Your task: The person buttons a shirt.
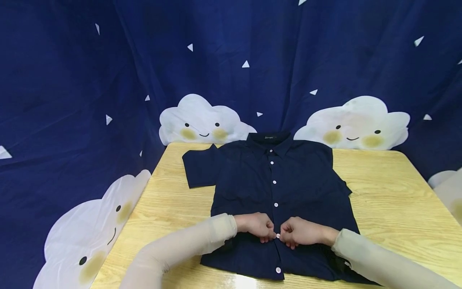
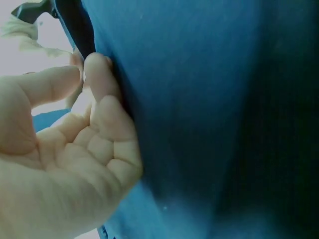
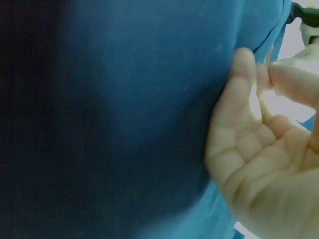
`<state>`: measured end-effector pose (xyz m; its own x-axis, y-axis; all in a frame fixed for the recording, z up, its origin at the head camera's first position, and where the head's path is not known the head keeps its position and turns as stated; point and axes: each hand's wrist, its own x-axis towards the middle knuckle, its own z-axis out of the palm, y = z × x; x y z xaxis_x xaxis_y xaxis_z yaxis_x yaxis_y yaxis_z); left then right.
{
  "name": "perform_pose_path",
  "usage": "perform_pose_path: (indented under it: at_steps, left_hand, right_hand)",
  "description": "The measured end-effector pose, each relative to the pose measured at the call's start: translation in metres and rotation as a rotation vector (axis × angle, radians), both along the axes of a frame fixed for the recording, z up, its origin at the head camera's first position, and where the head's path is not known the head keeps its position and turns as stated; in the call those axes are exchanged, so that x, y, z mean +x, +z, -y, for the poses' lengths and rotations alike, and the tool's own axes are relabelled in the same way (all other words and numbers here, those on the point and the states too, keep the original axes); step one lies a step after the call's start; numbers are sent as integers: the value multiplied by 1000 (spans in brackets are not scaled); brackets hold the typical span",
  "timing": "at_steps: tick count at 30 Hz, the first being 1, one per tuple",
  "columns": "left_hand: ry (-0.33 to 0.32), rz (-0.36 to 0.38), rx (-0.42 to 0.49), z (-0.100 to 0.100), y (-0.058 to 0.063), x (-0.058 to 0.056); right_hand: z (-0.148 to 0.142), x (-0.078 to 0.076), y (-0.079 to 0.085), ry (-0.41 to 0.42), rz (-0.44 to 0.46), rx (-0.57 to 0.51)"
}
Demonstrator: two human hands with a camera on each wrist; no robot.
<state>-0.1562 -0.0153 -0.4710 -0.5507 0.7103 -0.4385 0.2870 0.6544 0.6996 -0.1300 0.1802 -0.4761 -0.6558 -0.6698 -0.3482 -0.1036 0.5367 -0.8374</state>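
A dark navy short-sleeved shirt lies front up on the table, its collar at the far side. White buttons run down its front placket. At a lower white button, my left hand pinches the placket from the left with thumb and forefinger. My right hand pinches the cloth from the right, its fingertips against the same button. Both sets of fingertips nearly meet there. In the left wrist view the fingers are curled by the cloth; whether the button is through its hole cannot be told.
The light wooden table extends to both sides of the shirt. Another white button is near the hem. Behind hangs a dark blue curtain with smiling white clouds and small white triangles.
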Motion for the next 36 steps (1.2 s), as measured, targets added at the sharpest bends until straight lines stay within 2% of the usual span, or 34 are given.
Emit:
perform_pose_path:
  at_steps: [4, 8, 12, 15, 22, 25, 31, 32, 36]
  left_hand:
    - [-73, -56, -2, 3, 2, 4]
    - [-107, -97, 2, 6, 3, 7]
    - [-115, -140, -1, 8, 3, 10]
    - [-122, -166, -5, 9, 2, 13]
    - [-125, -158, 6, 10, 1, 17]
    - [-163, -170, 4, 10, 2, 18]
    - [-221, -133, -48, 10, 9, 24]
    - [-226, -140, -63, 10, 10, 26]
    - [-268, -272, -135, 8, 12, 35]
  right_hand:
    - [5, 9, 3, 45, -135, 78]
    - [12, 17, 7, 78, -264, 151]
    - [17, 23, 10, 65, -299, 199]
    - [19, 26, 10, 43, -293, 231]
    - [20, 31, 12, 38, -244, 308]
    - [20, 32, 15, 43, -226, 304]
    - [18, 33, 17, 74, -196, 262]
    - [17, 33, 17, 81, -185, 260]
    - [15, 34, 19, 108, -122, 290]
